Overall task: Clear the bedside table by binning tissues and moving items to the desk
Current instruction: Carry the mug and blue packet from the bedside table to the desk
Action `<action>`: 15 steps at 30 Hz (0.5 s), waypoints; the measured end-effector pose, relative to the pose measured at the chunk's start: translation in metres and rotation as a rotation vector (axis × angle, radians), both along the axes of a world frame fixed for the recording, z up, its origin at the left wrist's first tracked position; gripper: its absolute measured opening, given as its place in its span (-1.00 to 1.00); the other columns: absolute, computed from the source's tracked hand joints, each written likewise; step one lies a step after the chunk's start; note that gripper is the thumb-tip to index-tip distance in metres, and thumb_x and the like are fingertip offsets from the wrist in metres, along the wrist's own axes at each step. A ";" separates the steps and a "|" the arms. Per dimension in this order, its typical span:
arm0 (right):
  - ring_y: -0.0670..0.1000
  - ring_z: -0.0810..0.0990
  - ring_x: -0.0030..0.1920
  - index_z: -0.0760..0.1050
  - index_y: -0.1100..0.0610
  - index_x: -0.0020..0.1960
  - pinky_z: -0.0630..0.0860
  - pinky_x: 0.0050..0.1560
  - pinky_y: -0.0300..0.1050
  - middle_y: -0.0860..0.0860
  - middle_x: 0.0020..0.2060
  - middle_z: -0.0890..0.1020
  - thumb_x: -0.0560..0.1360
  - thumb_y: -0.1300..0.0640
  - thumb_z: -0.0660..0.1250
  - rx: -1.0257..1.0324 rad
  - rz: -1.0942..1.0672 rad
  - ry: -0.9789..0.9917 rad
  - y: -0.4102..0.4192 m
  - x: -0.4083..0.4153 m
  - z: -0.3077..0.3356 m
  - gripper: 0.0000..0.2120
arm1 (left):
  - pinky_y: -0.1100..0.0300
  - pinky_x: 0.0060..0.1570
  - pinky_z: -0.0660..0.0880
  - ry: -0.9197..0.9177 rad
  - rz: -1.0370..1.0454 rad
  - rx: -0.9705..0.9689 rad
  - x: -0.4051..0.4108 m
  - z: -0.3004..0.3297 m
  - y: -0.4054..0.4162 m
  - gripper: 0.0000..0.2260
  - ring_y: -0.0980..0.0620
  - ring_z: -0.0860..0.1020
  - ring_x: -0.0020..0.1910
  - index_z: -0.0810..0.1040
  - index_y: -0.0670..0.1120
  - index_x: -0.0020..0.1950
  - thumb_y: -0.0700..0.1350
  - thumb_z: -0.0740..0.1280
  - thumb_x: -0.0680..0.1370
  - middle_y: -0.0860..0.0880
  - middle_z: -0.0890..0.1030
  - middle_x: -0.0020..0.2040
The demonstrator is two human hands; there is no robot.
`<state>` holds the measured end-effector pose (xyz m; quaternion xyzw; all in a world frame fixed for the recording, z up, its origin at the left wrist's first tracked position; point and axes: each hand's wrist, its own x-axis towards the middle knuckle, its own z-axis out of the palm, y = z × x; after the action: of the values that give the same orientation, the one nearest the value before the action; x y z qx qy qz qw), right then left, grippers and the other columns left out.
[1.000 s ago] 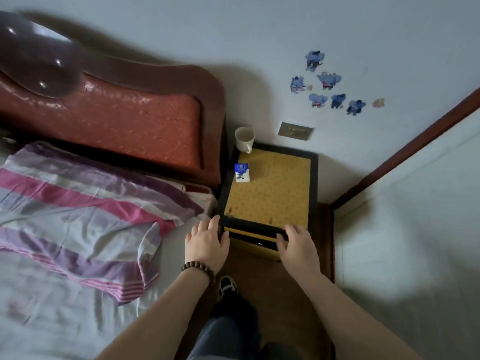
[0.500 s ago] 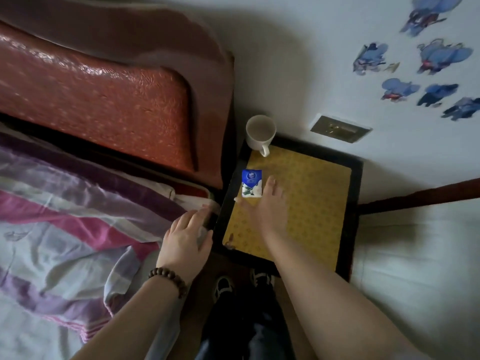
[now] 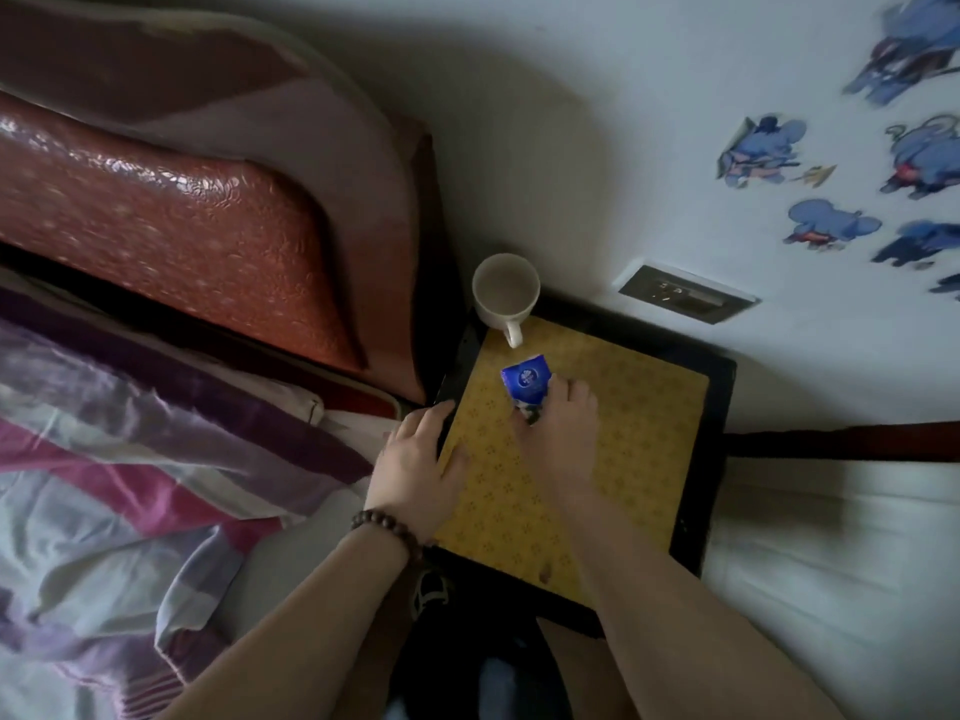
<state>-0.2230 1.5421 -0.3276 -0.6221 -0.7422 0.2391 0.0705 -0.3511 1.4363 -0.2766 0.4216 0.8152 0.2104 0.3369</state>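
The bedside table (image 3: 628,407) has a yellow patterned top in a black frame. On it, a small blue-and-white tissue pack (image 3: 525,380) is tilted up, with my right hand (image 3: 563,433) closed around its lower end. A white mug (image 3: 506,296) stands at the table's far left corner, handle towards me, just beyond the pack. My left hand (image 3: 418,467) rests flat on the table's left edge, fingers spread, holding nothing.
A bed with a striped purple-pink cover (image 3: 130,459) and a red padded headboard (image 3: 182,226) lies left of the table. The wall behind carries a socket plate (image 3: 685,296) and blue stickers (image 3: 831,226). My feet are below the table's front edge.
My right hand has moved from the table's front edge to the tissue pack and closed on it, tilting it up. My left hand shifted onto the table's left edge. The view moved closer.
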 end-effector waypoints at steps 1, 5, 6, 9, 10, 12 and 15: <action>0.05 0.42 0.08 0.39 0.17 0.21 0.41 0.10 -0.08 0.10 0.08 0.48 0.39 0.01 0.43 0.013 -0.012 0.001 0.004 0.008 0.004 -0.52 | 0.12 0.12 0.44 -0.031 0.041 0.003 0.007 -0.003 0.016 -0.55 0.02 0.44 0.23 0.30 0.05 0.39 0.03 0.25 0.51 0.01 0.44 0.30; 0.02 0.42 0.12 0.34 0.15 0.29 0.44 0.13 -0.05 0.05 0.12 0.46 0.39 -0.02 0.41 0.019 -0.022 0.011 0.017 0.037 0.018 -0.45 | 0.12 0.03 0.50 -0.220 0.347 -0.049 0.028 -0.017 0.079 -0.56 0.02 0.50 0.11 0.33 0.03 0.35 0.05 0.30 0.50 -0.02 0.49 0.22; 0.01 0.41 0.13 0.32 0.14 0.31 0.44 0.13 -0.06 0.04 0.13 0.45 0.39 -0.02 0.41 0.022 -0.017 0.018 0.019 0.042 0.021 -0.43 | 0.11 -0.05 0.52 -0.282 0.421 -0.062 0.031 -0.020 0.092 -0.56 0.04 0.52 0.05 0.33 0.05 0.35 0.07 0.31 0.50 -0.01 0.51 0.19; -0.01 0.41 0.14 0.30 0.14 0.35 0.41 0.11 -0.11 0.04 0.13 0.45 0.39 0.00 0.43 0.033 -0.027 0.044 0.025 0.056 0.025 -0.39 | 0.32 -0.31 0.40 -0.426 0.583 -0.041 0.041 -0.029 0.121 -0.57 0.18 0.49 -0.15 0.34 0.06 0.32 0.10 0.33 0.49 0.03 0.53 0.11; -0.01 0.41 0.14 0.29 0.14 0.35 0.43 0.13 -0.09 0.04 0.14 0.45 0.38 0.00 0.44 0.024 -0.035 0.056 0.027 0.059 0.025 -0.38 | 0.37 -0.34 0.35 -0.446 0.613 -0.023 0.043 -0.032 0.127 -0.58 0.21 0.47 -0.17 0.36 0.04 0.30 0.10 0.33 0.49 0.05 0.53 0.09; -0.01 0.41 0.16 0.28 0.13 0.37 0.47 0.16 -0.01 0.03 0.15 0.45 0.39 0.00 0.44 -0.003 -0.040 0.071 0.029 0.063 0.025 -0.36 | 0.36 -0.29 0.40 -0.475 0.656 -0.003 0.045 -0.037 0.136 -0.62 0.21 0.49 -0.17 0.43 0.00 0.25 0.09 0.34 0.49 0.06 0.56 0.06; -0.01 0.42 0.16 0.29 0.14 0.38 0.50 0.15 0.03 0.04 0.17 0.45 0.39 -0.02 0.44 -0.030 -0.033 0.075 0.033 0.066 0.023 -0.36 | 0.04 -0.02 0.57 -0.562 0.699 0.019 0.043 -0.044 0.142 -0.91 0.09 0.57 -0.11 0.49 0.11 -0.08 0.08 0.34 0.50 0.10 0.57 -0.11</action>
<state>-0.1572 1.5752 -0.3042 -0.6259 -0.7250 0.2720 0.0927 -0.3078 1.5783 -0.3204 0.0504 0.7834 0.4256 0.4501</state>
